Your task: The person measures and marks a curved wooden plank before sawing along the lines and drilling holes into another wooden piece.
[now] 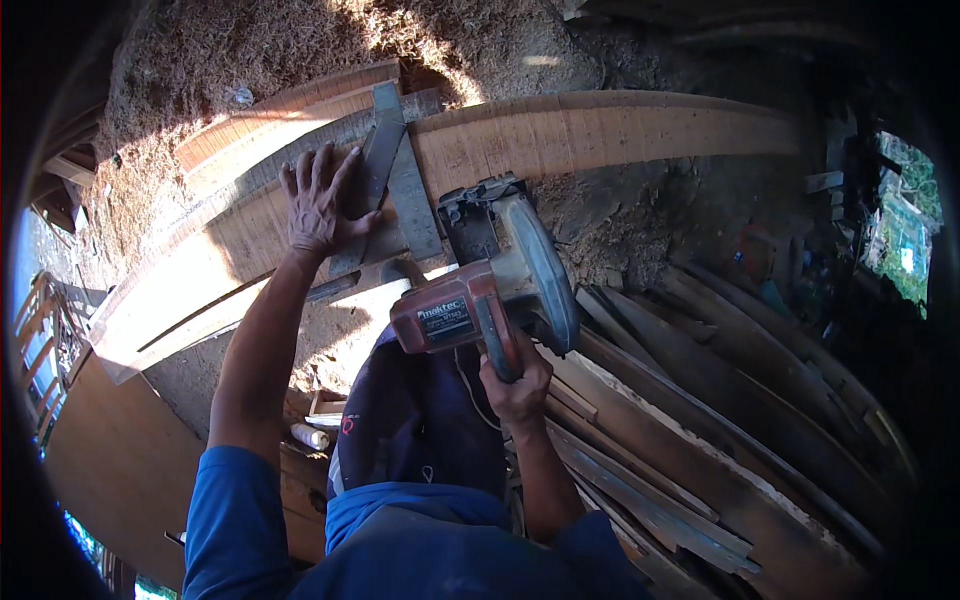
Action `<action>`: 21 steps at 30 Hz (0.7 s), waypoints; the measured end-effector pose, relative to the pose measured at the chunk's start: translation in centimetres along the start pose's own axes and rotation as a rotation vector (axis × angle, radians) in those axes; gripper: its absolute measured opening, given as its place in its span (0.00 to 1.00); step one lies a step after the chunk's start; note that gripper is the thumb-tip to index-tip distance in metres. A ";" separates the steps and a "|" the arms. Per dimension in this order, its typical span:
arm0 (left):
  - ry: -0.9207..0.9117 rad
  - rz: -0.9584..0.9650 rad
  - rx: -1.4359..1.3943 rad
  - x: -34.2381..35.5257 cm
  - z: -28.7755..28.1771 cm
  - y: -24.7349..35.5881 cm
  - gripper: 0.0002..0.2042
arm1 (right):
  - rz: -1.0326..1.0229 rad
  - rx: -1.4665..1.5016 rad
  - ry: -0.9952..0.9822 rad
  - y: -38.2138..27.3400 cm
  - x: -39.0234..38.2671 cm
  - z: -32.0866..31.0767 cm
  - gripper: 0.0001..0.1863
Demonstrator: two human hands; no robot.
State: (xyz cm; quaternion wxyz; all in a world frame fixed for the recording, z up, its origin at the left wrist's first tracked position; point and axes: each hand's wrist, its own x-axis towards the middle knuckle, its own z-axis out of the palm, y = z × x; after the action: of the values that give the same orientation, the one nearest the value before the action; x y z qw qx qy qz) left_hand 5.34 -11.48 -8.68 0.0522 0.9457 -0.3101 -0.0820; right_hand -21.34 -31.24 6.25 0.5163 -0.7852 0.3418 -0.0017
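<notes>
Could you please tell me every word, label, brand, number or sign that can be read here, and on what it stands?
Saw: a dark label with pale print on the red motor housing; I won't copy its wording, and its smaller lines are too blurred to read.
Dark trousers: a small red mark, too small to read.

Sunlight glares on the left end of the plank [180, 277], shade deepens rightward, and fisheye edges bow into black
</notes>
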 end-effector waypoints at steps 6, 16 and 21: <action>0.001 0.020 -0.010 0.1 0.1 0.1 0.49 | 0.011 0.029 -0.037 1.4 0.3 1.5 0.23; 0.005 0.023 -0.016 -0.1 0.1 0.0 0.49 | 0.012 0.035 -0.058 1.5 0.5 1.4 0.23; 0.008 0.027 -0.011 0.1 0.1 0.0 0.49 | 0.055 0.075 -0.082 1.7 0.4 1.5 0.24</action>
State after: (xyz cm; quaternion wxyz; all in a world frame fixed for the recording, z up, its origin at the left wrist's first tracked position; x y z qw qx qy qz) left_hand 5.39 -11.58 -8.77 0.0598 0.9415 -0.3221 -0.0793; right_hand -21.44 -30.70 4.01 0.5588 -0.7551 0.3414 0.0317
